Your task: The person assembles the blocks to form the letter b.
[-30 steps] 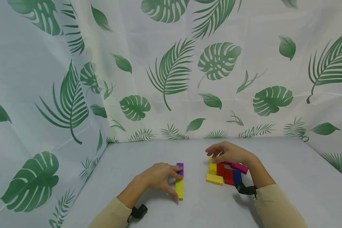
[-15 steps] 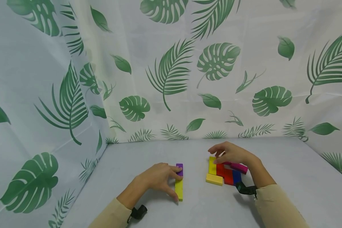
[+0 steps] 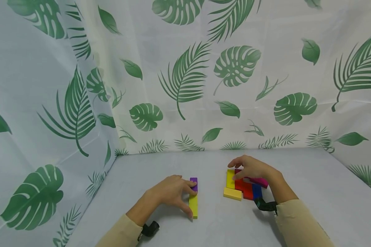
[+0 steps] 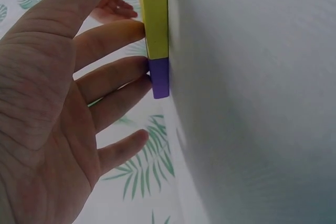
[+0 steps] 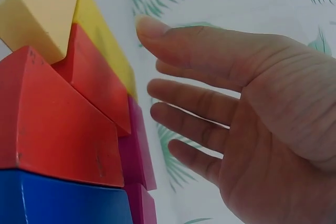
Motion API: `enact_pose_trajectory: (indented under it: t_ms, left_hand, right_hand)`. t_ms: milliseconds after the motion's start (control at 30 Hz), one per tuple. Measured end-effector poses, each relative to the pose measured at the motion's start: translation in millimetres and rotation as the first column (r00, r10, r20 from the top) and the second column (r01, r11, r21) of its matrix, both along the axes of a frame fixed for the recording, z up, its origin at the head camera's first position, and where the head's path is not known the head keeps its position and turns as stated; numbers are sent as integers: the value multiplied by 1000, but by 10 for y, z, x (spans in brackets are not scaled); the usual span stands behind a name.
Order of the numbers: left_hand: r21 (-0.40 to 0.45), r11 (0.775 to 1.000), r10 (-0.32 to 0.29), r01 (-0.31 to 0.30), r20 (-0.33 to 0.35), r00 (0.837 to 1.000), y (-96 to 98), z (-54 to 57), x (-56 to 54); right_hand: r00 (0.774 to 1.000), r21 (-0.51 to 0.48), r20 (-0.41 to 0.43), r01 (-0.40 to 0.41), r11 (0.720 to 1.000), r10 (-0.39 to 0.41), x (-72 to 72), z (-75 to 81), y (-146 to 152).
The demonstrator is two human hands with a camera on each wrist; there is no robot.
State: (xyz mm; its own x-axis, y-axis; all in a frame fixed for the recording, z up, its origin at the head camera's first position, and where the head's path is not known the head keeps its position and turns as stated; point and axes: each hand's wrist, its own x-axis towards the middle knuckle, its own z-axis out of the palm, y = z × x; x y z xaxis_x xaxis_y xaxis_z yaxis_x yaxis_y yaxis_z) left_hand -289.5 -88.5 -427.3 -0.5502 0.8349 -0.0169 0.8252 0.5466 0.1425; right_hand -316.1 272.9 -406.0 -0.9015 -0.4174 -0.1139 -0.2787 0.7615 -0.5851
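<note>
My left hand rests its fingertips on a purple block and a yellow-green block, laid end to end. The thumb lies by the near end of the yellow-green one. My right hand, fingers loosely bent, hovers over a cluster of coloured blocks and holds nothing. Its thumb overlaps a yellow block in the head view. Against that stand two red blocks, a blue block and two magenta blocks, partly hidden by the hand in the head view. A pale yellow block lies in front.
White table under everything. A leaf-patterned cloth hangs behind and along both sides. Each wrist carries a small black camera, the left one close over the table and the right one beside the blue block.
My right hand has shifted slightly to the right. A magenta block now shows at the far end of the red one, beside the yellow block. The left hand stays nearly still.
</note>
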Motion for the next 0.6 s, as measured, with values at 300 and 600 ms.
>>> enact_pose_trajectory:
  t_ms: [300,600]
  left_hand:
    - [-2,1000,-4,4,9,1000,-18,2,4]
    - [-2,1000,3,-3,25,1000,-16,6,8]
  right_hand:
    - [998,64,24,60,996,-62,13,-29,-63]
    - [998,142,8,63,988,-64,71,-16,-177]
